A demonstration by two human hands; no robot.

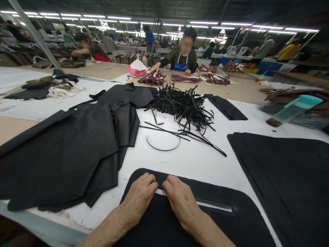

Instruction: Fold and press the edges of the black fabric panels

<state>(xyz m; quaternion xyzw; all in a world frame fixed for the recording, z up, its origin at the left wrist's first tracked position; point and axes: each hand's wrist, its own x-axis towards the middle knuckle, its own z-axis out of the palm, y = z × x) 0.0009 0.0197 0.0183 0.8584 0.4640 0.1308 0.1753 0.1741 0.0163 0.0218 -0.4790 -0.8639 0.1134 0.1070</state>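
A black, round-cornered panel (244, 219) of leather-like sheet lies in front of me. Across its upper part runs a narrow slot (214, 207), showing white. My left hand (138, 197) is closed, its fingers curled and pressed onto the panel at the slot's left part. Close beside it, my right hand (181, 199) is closed too, its fingertips gripping the panel at the same slot. The hands hide the left stretch of the slot, and the fingertips themselves are partly hidden.
Black sheet pieces (64, 151) overlap on the left of the white tabletop (151, 159). Beyond is a tangled heap of black strips (182, 103), with loose strips before it. More black panels (288, 171) and a turquoise-lidded bottle (295, 109) are right. A co-worker (180, 58) sits opposite.
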